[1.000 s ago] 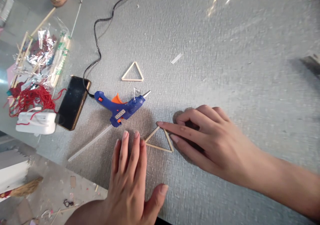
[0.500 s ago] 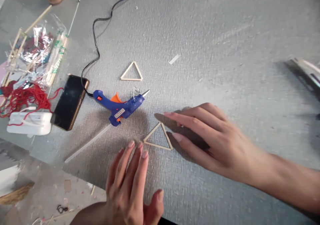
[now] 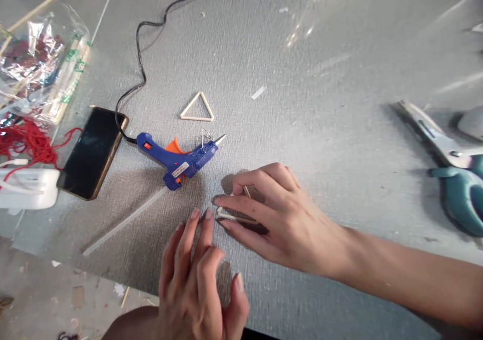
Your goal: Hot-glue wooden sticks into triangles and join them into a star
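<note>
A triangle of thin wooden sticks [image 3: 238,216] lies flat on the table beneath my right hand [image 3: 283,214], which hides much of it. The thumb and index fingertips of that hand are apart, one on each side of the triangle's left corner. Whether they touch it I cannot tell. My left hand [image 3: 199,274] is open on the table just left of the triangle, fingers spread and index bent, holding nothing. Above the hands lies a blue glue gun [image 3: 181,161], its nozzle pointing right and a long glue stick [image 3: 126,222] coming out of its back.
A second stick triangle [image 3: 197,117] lies beyond the glue gun. Scissors with teal handles [image 3: 462,194] are at the right. To the left are a phone [image 3: 94,151], red yarn [image 3: 28,144], a white device [image 3: 33,189] and plastic packets [image 3: 41,63]. A black cord [image 3: 140,53] runs upward.
My right hand has moved left over the triangle, its fingertips now around the left corner. My left index finger has bent. The view has shifted, bringing the scissors more fully into sight.
</note>
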The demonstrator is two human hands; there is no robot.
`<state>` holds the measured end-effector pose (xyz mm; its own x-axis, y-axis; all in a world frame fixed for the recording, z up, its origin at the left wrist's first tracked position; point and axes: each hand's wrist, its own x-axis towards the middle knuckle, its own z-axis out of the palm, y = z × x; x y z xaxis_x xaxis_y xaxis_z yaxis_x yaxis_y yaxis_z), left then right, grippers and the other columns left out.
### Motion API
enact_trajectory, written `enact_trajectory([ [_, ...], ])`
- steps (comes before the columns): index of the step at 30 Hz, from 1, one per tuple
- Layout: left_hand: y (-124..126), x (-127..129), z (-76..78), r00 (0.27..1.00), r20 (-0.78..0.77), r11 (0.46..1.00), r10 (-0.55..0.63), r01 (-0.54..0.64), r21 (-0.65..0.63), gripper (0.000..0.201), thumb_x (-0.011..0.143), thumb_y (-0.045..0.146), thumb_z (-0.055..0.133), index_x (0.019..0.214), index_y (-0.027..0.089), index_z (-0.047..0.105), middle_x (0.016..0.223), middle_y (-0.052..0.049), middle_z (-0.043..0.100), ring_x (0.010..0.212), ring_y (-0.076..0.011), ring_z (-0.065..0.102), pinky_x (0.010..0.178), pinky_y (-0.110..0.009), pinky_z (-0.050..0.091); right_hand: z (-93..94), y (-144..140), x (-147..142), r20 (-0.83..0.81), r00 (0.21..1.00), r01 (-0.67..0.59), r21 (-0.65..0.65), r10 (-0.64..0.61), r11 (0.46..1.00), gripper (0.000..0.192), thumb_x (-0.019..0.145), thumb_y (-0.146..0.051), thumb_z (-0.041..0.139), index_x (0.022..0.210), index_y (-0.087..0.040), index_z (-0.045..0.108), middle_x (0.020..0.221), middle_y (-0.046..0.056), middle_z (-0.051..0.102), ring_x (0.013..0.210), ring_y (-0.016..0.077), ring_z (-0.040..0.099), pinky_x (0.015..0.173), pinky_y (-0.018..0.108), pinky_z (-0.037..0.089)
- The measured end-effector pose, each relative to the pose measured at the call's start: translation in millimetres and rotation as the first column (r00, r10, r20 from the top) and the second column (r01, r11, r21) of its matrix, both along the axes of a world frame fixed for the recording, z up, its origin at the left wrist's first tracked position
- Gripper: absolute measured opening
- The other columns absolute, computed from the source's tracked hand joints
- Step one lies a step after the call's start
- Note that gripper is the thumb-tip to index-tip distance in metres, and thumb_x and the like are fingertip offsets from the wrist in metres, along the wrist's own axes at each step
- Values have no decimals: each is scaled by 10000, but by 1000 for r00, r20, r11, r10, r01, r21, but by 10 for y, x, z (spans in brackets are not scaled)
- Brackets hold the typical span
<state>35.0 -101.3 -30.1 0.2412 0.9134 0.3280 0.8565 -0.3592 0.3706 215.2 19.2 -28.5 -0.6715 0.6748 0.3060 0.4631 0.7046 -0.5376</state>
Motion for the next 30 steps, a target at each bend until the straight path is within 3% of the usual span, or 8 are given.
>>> enact_trajectory([
  [15, -5, 19, -9, 999, 2, 999, 44, -44, -11, 168, 845, 182, 591, 995, 105, 588, 1298, -254, 680, 1407, -360, 503, 1082, -503, 452, -50, 63, -45, -95, 995, -14, -135, 1, 991, 133, 921, -169, 701, 1046, -199, 734, 1025, 81, 648, 959, 232, 567, 817, 414, 469],
  [30, 7, 36, 0, 998, -7, 998, 54, -55, -27, 120, 845, 177, 553, 957, 149, 587, 1248, -220, 725, 1425, -313, 502, 1076, -507, 456, -34, 64, -25, -103, 995, -16, -148, 0, 989, 156, 927, -181, 709, 1081, -196, 727, 1033, 72, 654, 969, 225, 579, 816, 423, 474],
])
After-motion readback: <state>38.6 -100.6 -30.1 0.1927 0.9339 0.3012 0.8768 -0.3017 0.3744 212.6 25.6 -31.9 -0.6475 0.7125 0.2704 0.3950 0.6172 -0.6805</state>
